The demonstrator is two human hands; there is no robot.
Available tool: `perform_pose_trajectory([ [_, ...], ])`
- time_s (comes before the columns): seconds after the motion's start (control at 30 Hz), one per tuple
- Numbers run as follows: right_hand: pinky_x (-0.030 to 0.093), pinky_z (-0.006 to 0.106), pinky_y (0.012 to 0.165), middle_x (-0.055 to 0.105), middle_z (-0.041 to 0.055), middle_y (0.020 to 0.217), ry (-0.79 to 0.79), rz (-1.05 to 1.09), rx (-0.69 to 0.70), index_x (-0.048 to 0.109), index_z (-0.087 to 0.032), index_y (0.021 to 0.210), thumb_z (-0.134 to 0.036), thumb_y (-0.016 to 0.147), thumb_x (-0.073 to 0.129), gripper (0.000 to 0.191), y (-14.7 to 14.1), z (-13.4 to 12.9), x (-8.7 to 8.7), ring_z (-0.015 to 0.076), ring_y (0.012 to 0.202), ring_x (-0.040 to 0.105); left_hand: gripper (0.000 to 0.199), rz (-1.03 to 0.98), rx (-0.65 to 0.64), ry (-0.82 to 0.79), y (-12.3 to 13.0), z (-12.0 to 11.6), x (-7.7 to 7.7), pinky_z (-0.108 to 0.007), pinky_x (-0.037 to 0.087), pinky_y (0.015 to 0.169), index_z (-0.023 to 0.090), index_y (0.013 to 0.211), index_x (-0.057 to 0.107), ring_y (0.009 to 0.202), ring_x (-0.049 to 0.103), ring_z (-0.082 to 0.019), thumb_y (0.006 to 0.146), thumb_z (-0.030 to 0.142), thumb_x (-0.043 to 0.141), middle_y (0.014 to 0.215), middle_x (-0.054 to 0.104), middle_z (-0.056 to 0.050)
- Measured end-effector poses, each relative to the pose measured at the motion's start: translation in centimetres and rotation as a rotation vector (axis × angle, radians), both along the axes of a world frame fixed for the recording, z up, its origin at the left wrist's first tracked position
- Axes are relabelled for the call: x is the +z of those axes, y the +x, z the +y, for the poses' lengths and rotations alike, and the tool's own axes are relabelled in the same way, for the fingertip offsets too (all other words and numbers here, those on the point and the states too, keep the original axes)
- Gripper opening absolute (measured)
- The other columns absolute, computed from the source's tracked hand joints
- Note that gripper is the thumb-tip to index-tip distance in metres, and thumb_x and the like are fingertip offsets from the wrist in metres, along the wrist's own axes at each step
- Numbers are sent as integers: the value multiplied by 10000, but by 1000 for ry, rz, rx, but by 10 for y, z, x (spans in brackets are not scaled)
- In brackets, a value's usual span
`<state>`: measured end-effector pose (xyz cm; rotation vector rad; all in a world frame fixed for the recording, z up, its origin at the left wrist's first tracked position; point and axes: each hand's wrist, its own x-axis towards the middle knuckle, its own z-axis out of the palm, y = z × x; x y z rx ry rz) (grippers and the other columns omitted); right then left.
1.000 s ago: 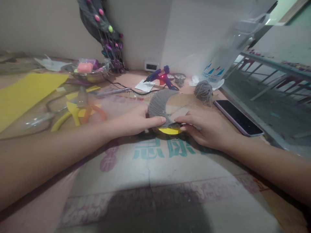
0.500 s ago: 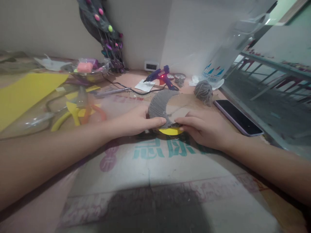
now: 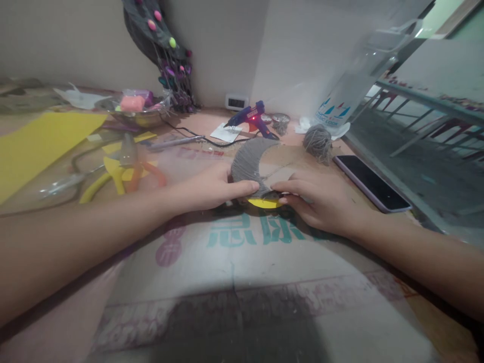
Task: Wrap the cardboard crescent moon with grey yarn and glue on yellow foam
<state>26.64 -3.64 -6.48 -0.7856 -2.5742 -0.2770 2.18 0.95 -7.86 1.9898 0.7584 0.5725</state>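
Note:
A crescent wrapped in grey yarn is held just above the table, with a yellow edge showing below it. My left hand is closed on its left side, thumb lying across the wrapped front and the other fingers hidden behind. At the crescent's lower right tip, the thumb and forefinger of my right hand pinch together. Whether a strand of yarn is also between those fingertips I cannot tell. Behind my right hand sits a ball of grey yarn.
A glue gun with a red light lies at the back. Pliers and yellow sheet material are at left, near a bowl of packets. A phone and a clear plastic jug stand at right, by the table edge.
Almost nothing differs. The fingers of my right hand have shifted very slightly at the crescent's lower tip; my left hand keeps its hold.

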Motion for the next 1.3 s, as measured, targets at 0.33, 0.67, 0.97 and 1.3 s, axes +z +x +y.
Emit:
perform_pose_trajectory([
  [0.33, 384, 264, 606, 680, 41, 801, 63, -5, -40, 649, -153, 1077, -199, 952, 498, 202, -3, -3, -5, 149, 715, 602, 322, -14, 3, 8, 1, -1, -1, -269, 493, 891, 226, 1100, 694, 989, 657, -176, 864, 409, 574, 1136, 716, 10],
  [0.67, 364, 269, 583, 662, 35, 762, 93, -16, 1, 648, -166, 1072, -230, 966, 472, 215, 0, -1, -5, 146, 654, 570, 396, 22, -10, -16, 1, -1, -1, -295, 511, 844, 204, 1137, 672, 960, 661, -200, 859, 463, 562, 1071, 729, -21],
  [0.97, 434, 258, 577, 638, 38, 780, -31, 155, -66, 584, -166, 1061, -284, 924, 513, 195, 1, -5, 5, 139, 624, 559, 361, 5, 6, -60, -1, -1, 1, -286, 507, 830, 190, 1058, 688, 940, 659, -191, 870, 467, 555, 1037, 729, -25],
  [1.3, 348, 296, 583, 660, 55, 753, 149, -128, -36, 640, -148, 1031, -290, 968, 447, 247, 4, -2, 6, 174, 644, 556, 304, -4, 118, -50, 1, -6, 4, -223, 434, 589, 168, 886, 663, 662, 578, -128, 876, 452, 554, 777, 672, -5],
])
